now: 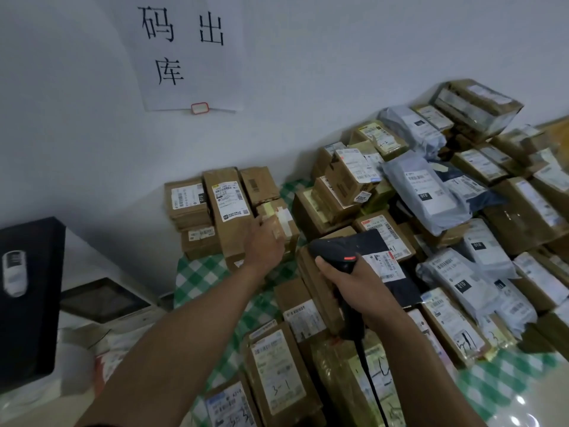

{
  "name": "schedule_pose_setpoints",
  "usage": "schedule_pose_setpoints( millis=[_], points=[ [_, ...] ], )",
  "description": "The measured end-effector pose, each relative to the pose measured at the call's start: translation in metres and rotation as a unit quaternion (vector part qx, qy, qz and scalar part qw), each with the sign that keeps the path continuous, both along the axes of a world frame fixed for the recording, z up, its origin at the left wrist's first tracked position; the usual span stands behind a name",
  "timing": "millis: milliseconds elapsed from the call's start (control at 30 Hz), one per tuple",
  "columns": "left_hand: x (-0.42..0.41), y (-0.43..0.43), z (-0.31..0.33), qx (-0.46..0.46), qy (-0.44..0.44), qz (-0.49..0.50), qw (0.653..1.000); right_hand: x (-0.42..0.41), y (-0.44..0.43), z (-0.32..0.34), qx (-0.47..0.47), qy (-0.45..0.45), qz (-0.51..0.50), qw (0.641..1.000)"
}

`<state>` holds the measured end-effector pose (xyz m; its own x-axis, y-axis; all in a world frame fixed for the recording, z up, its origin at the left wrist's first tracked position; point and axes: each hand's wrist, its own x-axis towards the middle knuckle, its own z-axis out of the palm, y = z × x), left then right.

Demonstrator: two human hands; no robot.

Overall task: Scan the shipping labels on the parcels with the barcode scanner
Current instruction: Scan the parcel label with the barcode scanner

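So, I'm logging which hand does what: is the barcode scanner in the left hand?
No, the right hand grips the barcode scanner by its handle, while the left hand touches a small taped box.

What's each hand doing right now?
Left hand: on the small taped box, grip unclear.
Right hand: closed around the barcode scanner.

A pale wall (338, 57) fills the top, and a white paper (191, 94) with big black letters hangs at the upper middle. A green checked cloth (197, 272) shows low in the middle. A black box (30, 318) sits at the left.
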<state>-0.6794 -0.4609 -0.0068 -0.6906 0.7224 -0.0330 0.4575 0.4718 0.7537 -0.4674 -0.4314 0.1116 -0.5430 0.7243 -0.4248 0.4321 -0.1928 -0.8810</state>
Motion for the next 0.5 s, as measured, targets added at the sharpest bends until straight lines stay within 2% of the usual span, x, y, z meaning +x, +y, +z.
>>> schedule_pose_setpoints(
  millis=[100,300,367,500],
  points=[
    [-0.022,0.015,0.001,-0.081,0.051,-0.046,0.994,-0.01,0.007,0.0,-0.008,0.004,0.007,1.0],
    [-0.061,0.04,0.019,-0.233,0.02,-0.134,0.963,-0.016,0.017,-0.002,-0.026,0.009,0.017,0.999],
    [-0.059,0.04,0.017,-0.239,0.049,-0.16,0.957,-0.016,0.019,-0.006,-0.028,0.003,0.016,0.999],
    [-0.052,0.028,0.003,-0.188,0.079,-0.176,0.963,-0.015,0.023,-0.011,-0.034,-0.003,0.013,0.999]
  ],
)
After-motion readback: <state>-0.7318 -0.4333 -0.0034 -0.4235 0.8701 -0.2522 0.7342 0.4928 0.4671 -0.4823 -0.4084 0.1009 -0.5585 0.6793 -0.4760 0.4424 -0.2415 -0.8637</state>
